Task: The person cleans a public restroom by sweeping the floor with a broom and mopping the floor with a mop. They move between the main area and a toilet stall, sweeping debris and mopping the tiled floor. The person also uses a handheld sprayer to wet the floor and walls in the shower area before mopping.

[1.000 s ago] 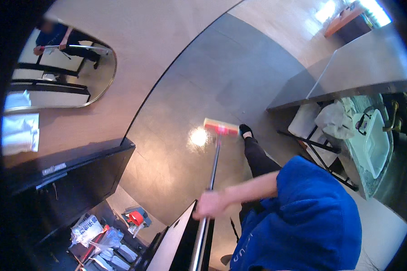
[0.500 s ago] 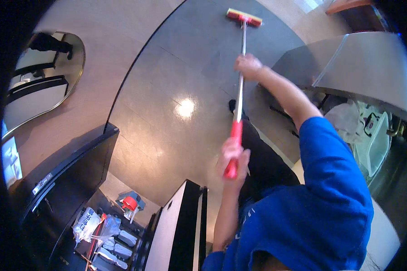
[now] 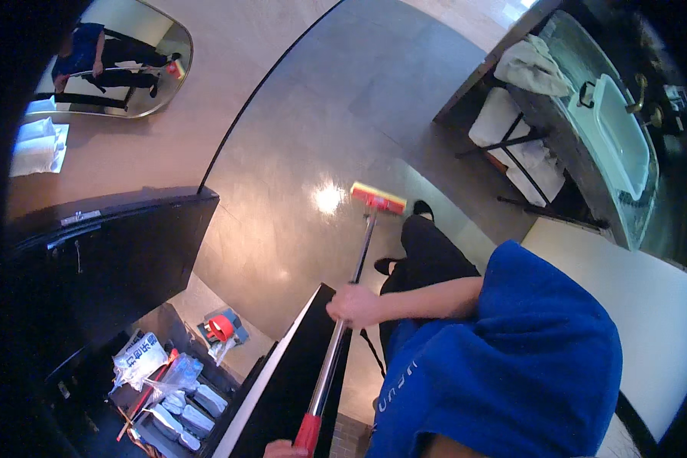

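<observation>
A sponge mop slants across the middle, with a silver pole and a red grip. Its red head with a yellow sponge strip is at the grey floor, close by my black shoes. My right hand is wrapped round the pole about halfway along. At the bottom edge, my left hand closes on the red grip; only part of it shows. Under the pole's lower half stands a tall black-and-white panel.
A black cabinet stands at left, above a container of bagged items. Nearby are a red-and-grey object and a wall mirror. At right, a counter with a white basin overhangs a folding chair.
The mop head has come back toward me, from the far floor to near my shoes. Both hands have drawn back with the pole, down and left. The view has turned.
</observation>
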A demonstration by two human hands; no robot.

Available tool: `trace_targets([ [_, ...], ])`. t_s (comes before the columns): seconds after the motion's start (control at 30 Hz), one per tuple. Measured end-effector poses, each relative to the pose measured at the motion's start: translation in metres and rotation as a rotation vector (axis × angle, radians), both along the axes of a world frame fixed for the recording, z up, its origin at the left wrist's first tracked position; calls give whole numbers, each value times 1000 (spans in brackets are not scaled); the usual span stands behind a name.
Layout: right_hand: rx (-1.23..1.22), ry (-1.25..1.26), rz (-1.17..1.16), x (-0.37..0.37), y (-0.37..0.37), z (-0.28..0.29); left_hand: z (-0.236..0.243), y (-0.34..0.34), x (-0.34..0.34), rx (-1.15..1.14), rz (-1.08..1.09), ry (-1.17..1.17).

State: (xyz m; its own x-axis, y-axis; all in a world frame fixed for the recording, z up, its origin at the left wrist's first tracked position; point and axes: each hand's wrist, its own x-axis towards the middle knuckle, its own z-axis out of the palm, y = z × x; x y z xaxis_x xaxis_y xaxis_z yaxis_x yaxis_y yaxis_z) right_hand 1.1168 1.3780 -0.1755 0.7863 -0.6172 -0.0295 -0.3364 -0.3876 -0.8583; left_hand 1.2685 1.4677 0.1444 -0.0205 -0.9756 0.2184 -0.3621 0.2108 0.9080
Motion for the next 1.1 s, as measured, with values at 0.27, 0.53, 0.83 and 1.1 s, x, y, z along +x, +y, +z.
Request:
trace_targets([
  [0.27,52,-221,279,-32,61,36,68,10,-18,187,-616,-131],
  [0.53,-19,138,-205,-166,45,2,-62,42,-69,0,-461,240],
  [0.83,-269,87,-690,-112,165,-72,-95,113,-52,88,-387,277],
  [1.1,-15,-143,-334,-22,250,15,-7,126,-8,-69,-1110,395],
])
